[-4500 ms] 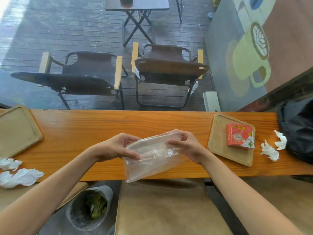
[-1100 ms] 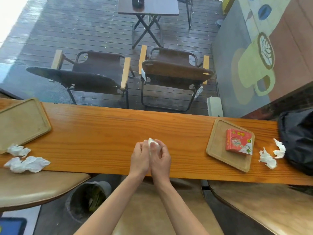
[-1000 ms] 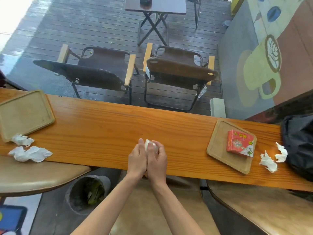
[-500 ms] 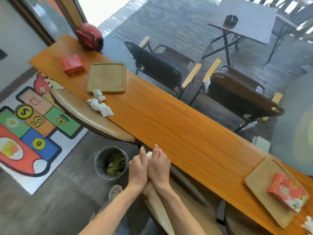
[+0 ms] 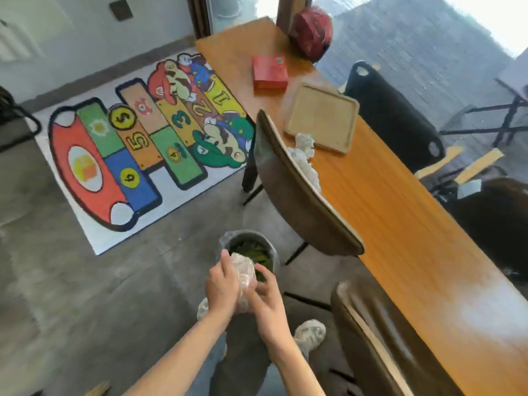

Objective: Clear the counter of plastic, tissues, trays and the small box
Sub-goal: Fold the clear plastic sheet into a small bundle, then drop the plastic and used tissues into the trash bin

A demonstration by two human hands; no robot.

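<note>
- The desk (image 5: 400, 212) is now running away to the right of and beyond both hands; a moment ago the hands were hovering at its edge, so the person is turning from it toward the floor.
- The wooden tray (image 5: 323, 117) and the red small box (image 5: 270, 71) are sitting far ahead of the hands on the desk, with crumpled tissues (image 5: 304, 150) just beside the tray, partly hidden behind a chair back (image 5: 300, 190). Judging by this, most of the clearing is still waiting.
- The bin (image 5: 248, 250) is standing on the floor directly beyond the fingertips, greenish waste showing inside.
- The left hand (image 5: 223, 284) and right hand (image 5: 265, 298) are pressing together around the balled plastic (image 5: 243, 274), fingers curling over it; it is being held just short of the bin's rim, so dropping it looks like the step in hand.
- Motion blur is softening the plastic, and its lower part is hiding between the palms; the desk's near end is running out of view.
</note>
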